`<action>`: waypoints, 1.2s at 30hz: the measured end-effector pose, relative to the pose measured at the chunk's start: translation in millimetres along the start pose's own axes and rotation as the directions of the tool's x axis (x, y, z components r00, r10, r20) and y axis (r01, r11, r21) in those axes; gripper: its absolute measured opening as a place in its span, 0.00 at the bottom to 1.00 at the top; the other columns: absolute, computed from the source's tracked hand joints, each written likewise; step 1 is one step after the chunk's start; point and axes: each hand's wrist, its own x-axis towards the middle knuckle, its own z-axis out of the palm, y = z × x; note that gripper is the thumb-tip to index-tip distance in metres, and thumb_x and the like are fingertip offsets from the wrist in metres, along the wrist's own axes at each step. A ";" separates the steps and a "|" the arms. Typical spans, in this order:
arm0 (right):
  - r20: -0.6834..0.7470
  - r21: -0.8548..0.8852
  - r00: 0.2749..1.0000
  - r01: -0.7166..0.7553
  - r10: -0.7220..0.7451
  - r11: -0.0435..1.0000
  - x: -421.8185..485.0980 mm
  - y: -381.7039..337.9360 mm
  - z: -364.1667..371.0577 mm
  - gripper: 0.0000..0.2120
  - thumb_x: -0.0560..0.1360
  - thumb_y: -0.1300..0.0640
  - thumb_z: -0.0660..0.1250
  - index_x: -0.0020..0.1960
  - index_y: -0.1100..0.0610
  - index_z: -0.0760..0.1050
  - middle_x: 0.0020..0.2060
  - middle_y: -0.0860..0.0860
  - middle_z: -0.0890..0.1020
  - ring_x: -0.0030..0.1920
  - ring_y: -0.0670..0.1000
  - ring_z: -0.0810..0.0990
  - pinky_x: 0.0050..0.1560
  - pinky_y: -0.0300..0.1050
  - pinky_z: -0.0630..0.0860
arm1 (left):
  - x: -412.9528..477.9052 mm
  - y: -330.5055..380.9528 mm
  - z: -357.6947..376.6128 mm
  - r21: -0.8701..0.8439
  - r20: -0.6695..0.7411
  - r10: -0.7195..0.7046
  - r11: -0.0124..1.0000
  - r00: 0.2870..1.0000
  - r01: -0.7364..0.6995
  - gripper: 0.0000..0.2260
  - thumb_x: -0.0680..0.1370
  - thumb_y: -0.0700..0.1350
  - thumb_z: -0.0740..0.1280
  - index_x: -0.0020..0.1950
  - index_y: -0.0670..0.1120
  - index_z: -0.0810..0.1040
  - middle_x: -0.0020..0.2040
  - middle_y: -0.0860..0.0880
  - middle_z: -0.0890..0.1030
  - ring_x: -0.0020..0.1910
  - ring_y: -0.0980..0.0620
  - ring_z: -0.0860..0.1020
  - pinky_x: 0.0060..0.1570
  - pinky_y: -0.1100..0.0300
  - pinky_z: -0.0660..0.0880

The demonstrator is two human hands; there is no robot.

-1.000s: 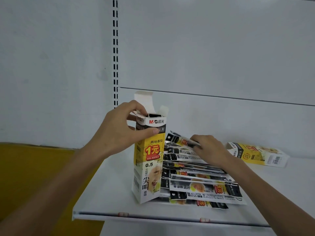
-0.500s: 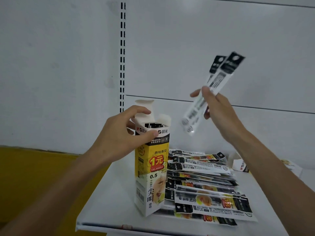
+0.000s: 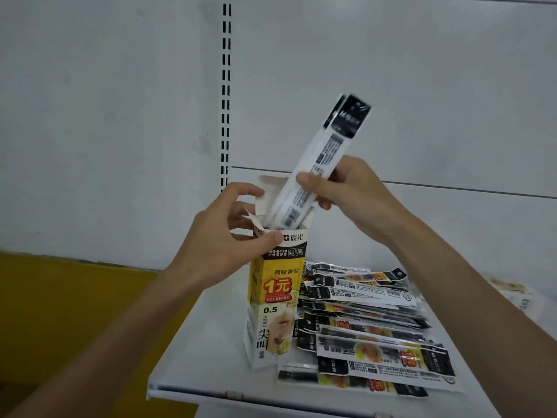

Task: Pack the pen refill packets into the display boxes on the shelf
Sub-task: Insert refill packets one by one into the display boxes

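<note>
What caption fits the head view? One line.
Right hand holds black-and-white plastic refill packets, lower ends inside the open yellow-and-white cardboard display box gripped by the left hand.

A plain white metal back panel (image 3: 422,70) fills the upper part of the view, with faint grey smudges on its left half. A white vertical upright (image 3: 226,86) with 2 columns of black rectangular slots runs down it from the top edge, a little left of centre. A thin dark horizontal seam (image 3: 452,188) crosses the panel to the right of the upright, starting at the upright. At the lower left lies a flat mustard-yellow surface (image 3: 75,312), its far edge meeting the white panel.
</note>
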 end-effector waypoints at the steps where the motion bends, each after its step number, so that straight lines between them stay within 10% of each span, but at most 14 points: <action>1: 0.023 -0.024 1.000 -0.007 0.007 1.000 -1.0 0.4 -0.8 0.04 0.73 0.56 0.67 0.42 0.56 0.77 0.40 0.61 0.79 0.35 0.51 0.70 0.35 0.39 0.68 | -0.8 -0.1 0.5 -0.001 0.002 -0.006 1.000 1.000 0.006 0.21 0.62 0.53 0.72 0.52 0.58 0.70 0.46 0.52 0.80 0.45 0.57 0.80 0.41 0.64 0.79; 7: 0.188 -0.112 0.982 -0.002 0.024 0.994 -3.1 -10.2 -8.5 0.04 0.68 0.57 0.71 0.42 0.53 0.78 0.30 0.39 0.82 0.31 0.36 0.78 0.31 0.25 0.70 | -3.5 -0.8 4.9 0.001 0.031 0.010 1.000 0.999 -0.010 0.19 0.61 0.57 0.69 0.50 0.60 0.70 0.47 0.54 0.79 0.46 0.63 0.78 0.36 0.70 0.75; 13: -0.080 -0.027 0.995 0.051 -0.053 0.998 0.4 -0.7 -8.6 0.05 0.68 0.54 0.73 0.43 0.52 0.79 0.36 0.45 0.81 0.35 0.38 0.77 0.34 0.28 0.70 | -2.7 -6.1 9.2 -0.025 0.009 0.014 1.000 1.000 -0.013 0.18 0.63 0.55 0.70 0.51 0.60 0.71 0.50 0.50 0.79 0.47 0.63 0.77 0.35 0.72 0.74; 17: 0.131 -0.234 0.990 -0.018 0.049 0.972 -1.1 4.4 1.9 0.08 0.65 0.52 0.75 0.41 0.53 0.80 0.35 0.46 0.82 0.34 0.41 0.79 0.33 0.32 0.72 | -0.5 -7.4 15.5 -0.015 0.002 0.038 0.999 0.999 -0.038 0.16 0.68 0.47 0.72 0.50 0.59 0.71 0.49 0.50 0.79 0.47 0.62 0.77 0.35 0.72 0.74; 23: -0.081 0.190 0.996 -0.030 0.046 0.981 1.0 -0.2 -12.3 0.09 0.68 0.51 0.71 0.42 0.56 0.78 0.36 0.50 0.81 0.31 0.47 0.75 0.31 0.38 0.70 | -0.9 -10.9 15.6 -0.022 -0.009 0.049 0.999 0.999 -0.049 0.16 0.68 0.47 0.72 0.49 0.60 0.71 0.51 0.48 0.79 0.47 0.62 0.77 0.35 0.72 0.74; 28: 0.063 -0.133 0.998 0.030 -0.022 0.991 -3.5 14.0 0.0 0.05 0.72 0.54 0.69 0.40 0.53 0.81 0.38 0.48 0.83 0.39 0.44 0.78 0.45 0.38 0.73 | 0.3 -14.0 17.3 -0.012 -0.028 0.068 0.998 0.997 -0.069 0.17 0.68 0.47 0.72 0.51 0.61 0.70 0.49 0.49 0.79 0.46 0.62 0.77 0.34 0.73 0.73; 32: -0.154 -0.153 0.987 0.025 -0.048 0.988 -9.8 41.9 -7.6 0.03 0.74 0.57 0.68 0.43 0.50 0.79 0.40 0.45 0.82 0.42 0.44 0.79 0.45 0.33 0.74 | -2.2 -14.6 16.5 0.007 -0.064 0.055 0.998 0.996 -0.055 0.17 0.65 0.57 0.68 0.50 0.64 0.67 0.49 0.54 0.77 0.47 0.61 0.76 0.35 0.73 0.74; 36: 0.119 -0.655 0.948 -0.149 0.296 0.741 -31.7 96.5 -21.4 0.10 0.73 0.60 0.68 0.54 0.52 0.76 0.51 0.49 0.80 0.45 0.43 0.77 0.47 0.33 0.73 | -6.4 -22.7 18.1 -0.003 -0.062 -0.006 1.000 0.998 0.006 0.22 0.64 0.56 0.70 0.54 0.62 0.65 0.48 0.58 0.77 0.46 0.60 0.77 0.37 0.69 0.76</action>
